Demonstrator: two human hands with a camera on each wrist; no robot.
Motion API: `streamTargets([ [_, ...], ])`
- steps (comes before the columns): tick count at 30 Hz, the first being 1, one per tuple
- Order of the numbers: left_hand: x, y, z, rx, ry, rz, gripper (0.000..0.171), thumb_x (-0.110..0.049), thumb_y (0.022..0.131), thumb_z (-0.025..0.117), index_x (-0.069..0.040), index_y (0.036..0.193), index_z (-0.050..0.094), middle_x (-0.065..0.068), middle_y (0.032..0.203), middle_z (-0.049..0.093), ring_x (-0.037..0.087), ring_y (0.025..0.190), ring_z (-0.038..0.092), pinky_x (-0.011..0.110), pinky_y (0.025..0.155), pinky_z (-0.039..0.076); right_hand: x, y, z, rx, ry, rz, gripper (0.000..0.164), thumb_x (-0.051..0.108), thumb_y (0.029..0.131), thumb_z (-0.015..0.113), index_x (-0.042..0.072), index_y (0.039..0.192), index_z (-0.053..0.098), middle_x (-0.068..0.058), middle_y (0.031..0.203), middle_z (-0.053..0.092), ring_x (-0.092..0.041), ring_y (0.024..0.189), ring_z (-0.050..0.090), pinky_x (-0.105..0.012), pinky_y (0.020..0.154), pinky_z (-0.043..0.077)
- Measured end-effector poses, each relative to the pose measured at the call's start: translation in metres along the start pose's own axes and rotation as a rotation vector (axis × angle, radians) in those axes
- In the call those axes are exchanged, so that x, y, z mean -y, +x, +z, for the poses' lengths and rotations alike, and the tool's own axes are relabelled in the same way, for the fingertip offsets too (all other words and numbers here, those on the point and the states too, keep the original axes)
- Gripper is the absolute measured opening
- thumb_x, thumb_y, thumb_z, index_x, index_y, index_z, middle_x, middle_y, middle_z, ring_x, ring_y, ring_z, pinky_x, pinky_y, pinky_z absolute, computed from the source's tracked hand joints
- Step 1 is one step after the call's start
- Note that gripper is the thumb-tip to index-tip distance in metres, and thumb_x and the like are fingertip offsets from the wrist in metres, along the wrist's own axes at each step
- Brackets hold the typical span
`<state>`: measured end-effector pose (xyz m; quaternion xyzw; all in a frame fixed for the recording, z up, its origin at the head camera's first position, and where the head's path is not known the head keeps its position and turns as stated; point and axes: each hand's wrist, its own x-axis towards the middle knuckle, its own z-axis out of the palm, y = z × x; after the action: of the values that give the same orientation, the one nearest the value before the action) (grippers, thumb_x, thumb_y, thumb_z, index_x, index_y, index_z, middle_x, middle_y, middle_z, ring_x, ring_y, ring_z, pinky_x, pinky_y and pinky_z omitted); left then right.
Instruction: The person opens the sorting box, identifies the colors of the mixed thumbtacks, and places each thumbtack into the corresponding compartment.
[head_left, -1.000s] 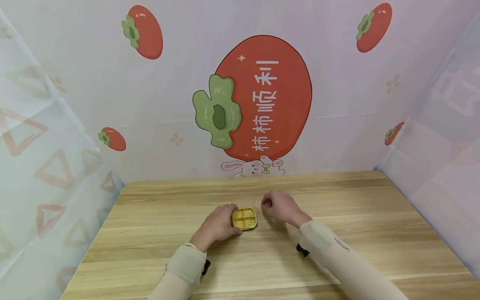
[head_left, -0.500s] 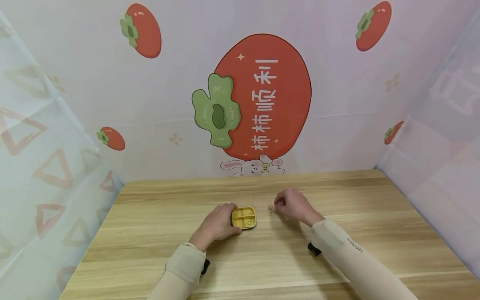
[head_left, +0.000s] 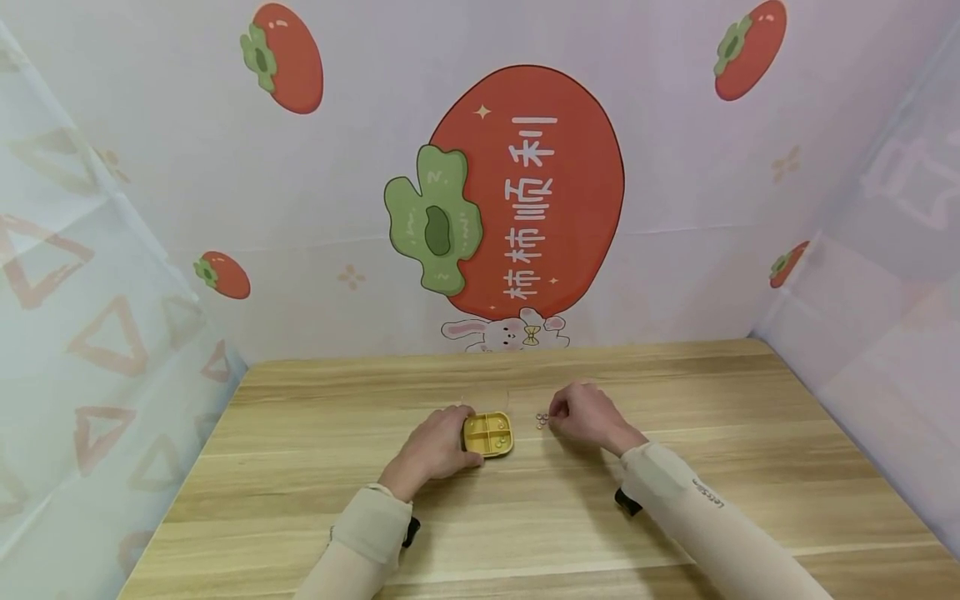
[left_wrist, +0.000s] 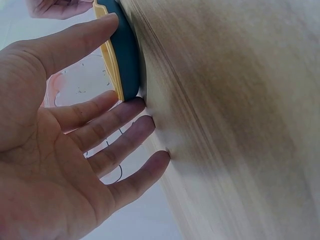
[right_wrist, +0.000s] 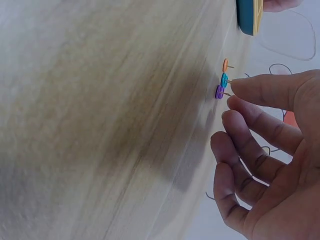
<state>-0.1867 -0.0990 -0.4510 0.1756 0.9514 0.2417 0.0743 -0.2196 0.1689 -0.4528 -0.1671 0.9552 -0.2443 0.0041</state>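
My left hand (head_left: 437, 446) grips a small compartment box (head_left: 488, 434), yellow inside and teal outside, thumb at its near edge and fingers at the far one. A few tiny thumbtacks lie in its compartments. To the right of the box, several loose thumbtacks (head_left: 541, 421) sit on the table. My right hand (head_left: 588, 417) is over them. In the right wrist view, orange (right_wrist: 225, 65), teal (right_wrist: 224, 80) and purple (right_wrist: 219, 92) thumbtacks rest heads down, pins up. My right thumb and forefinger pinch at the purple one's pin; the contact is barely visible.
A clear lid, seen only as faint lines, stands open behind the box. The wooden table (head_left: 480, 517) ends at a printed fabric backdrop (head_left: 675, 283), with fabric walls on both sides.
My right hand first moved right, away from the box, uncovering the loose thumbtacks. It then dipped slightly, and the rightmost thumbtack is now hidden by the fingers. My left hand stays on the box.
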Motion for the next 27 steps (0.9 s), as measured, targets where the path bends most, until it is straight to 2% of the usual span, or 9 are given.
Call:
streamTargets([
  [13,-0.001,-0.001,0.000,-0.003,-0.003,-0.001,0.068,-0.026,0.079,0.089,0.000,0.133,0.058,0.014,0.123,0.063,0.028,0.103,0.057,0.048,0.093,0.049,0.002,0.000,0.004,0.023,-0.012,0.017,0.012,0.003,0.083,0.074,0.013,0.079,0.077,0.006,0.075,0.068,-0.011,0.067,0.056,-0.034,0.066,0.051],
  [19,-0.001,-0.002,0.000,-0.001,0.003,-0.001,0.069,-0.026,0.078,0.090,0.000,0.133,0.058,0.015,0.127,0.062,0.030,0.108,0.058,0.049,0.096,0.049,0.004,0.000,0.002,0.021,-0.002,0.010,0.012,0.002,0.083,0.073,0.013,0.079,0.076,0.007,0.074,0.065,-0.011,0.068,0.056,-0.034,0.066,0.050],
  [27,-0.002,-0.002,-0.001,-0.003,0.002,-0.005,0.068,-0.026,0.079,0.089,0.000,0.133,0.058,0.014,0.124,0.063,0.029,0.105,0.058,0.049,0.094,0.049,0.010,-0.002,-0.004,0.031,0.040,-0.013,0.010,0.003,0.087,0.073,0.011,0.082,0.075,0.007,0.071,0.062,-0.012,0.067,0.054,-0.032,0.064,0.047],
])
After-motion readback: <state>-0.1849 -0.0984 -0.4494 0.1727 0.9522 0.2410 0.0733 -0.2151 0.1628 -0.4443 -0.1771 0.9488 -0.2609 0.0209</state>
